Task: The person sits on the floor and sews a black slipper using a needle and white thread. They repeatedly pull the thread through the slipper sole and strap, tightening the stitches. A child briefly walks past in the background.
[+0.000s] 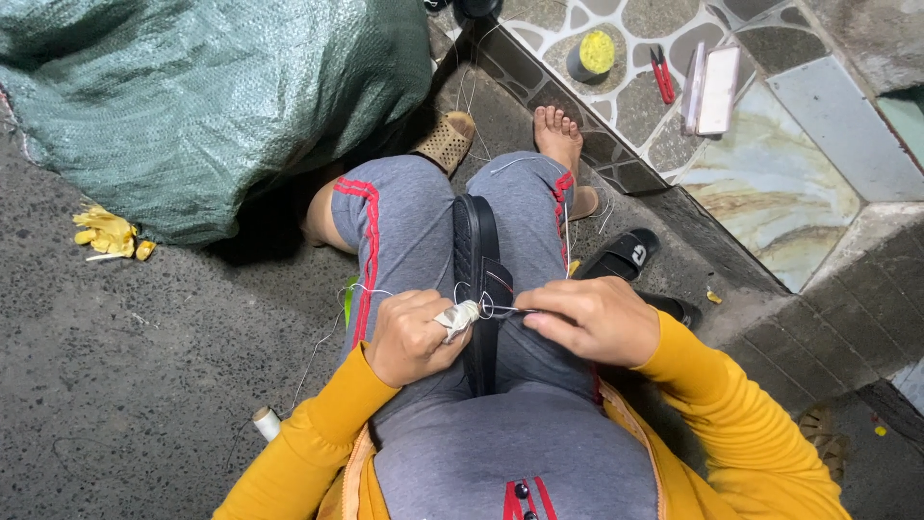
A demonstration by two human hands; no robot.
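Note:
A black slide sandal [478, 260] stands on its edge between my knees, clamped by my grey trousers. My left hand [416, 335] is closed at the sandal's left side, with a white cloth wrap [460, 316] around one finger and white thread running under it. My right hand [589, 320] pinches a thin needle [505, 310] with white thread at the sandal's edge. Both hands touch the sandal near its upper rim. Loose thread loops over my left thigh.
A big green woven sack [192, 96] lies at the upper left, with yellow scraps [108, 234] beside it. A white thread spool [267, 422] rests on the ground by my left elbow. On the tiled step are a yellow-topped spool [591, 55], red snips [662, 73] and a phone [717, 89]. Another black sandal [621, 255] lies to the right.

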